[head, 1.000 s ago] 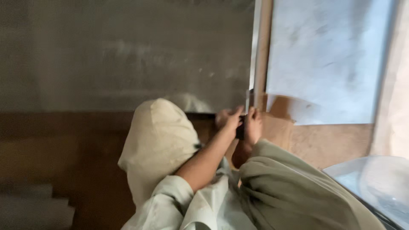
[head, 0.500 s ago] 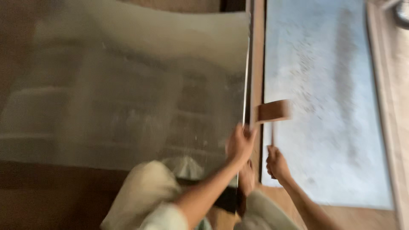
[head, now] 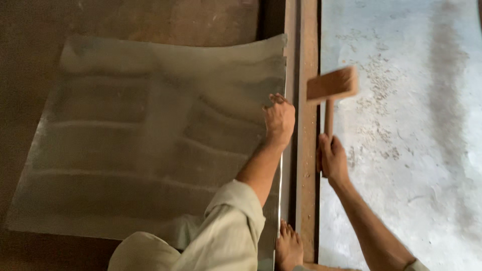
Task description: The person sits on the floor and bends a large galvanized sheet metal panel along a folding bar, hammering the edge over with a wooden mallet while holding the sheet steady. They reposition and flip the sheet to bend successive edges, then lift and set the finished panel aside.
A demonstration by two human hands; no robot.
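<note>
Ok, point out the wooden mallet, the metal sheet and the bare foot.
wooden mallet (head: 332,84), head view, on its blurred head.
metal sheet (head: 150,145), head view, on its middle.
bare foot (head: 288,247), head view, on its top.

Brown floor (head: 150,20), metal sheet (head: 140,150), wooden rail (head: 305,45)

**Count: what's in view**

1 sheet of metal (head: 150,145), large and grey. 1 wooden mallet (head: 331,90), blurred. 1 long rusty rail (head: 306,165) beside the sheet's edge. 2 hands: left hand (head: 279,120) on the sheet, right hand (head: 332,159) round the mallet handle. 1 bare foot (head: 288,247) at the bottom edge. 1 pale concrete floor (head: 411,125) to the right.
</note>
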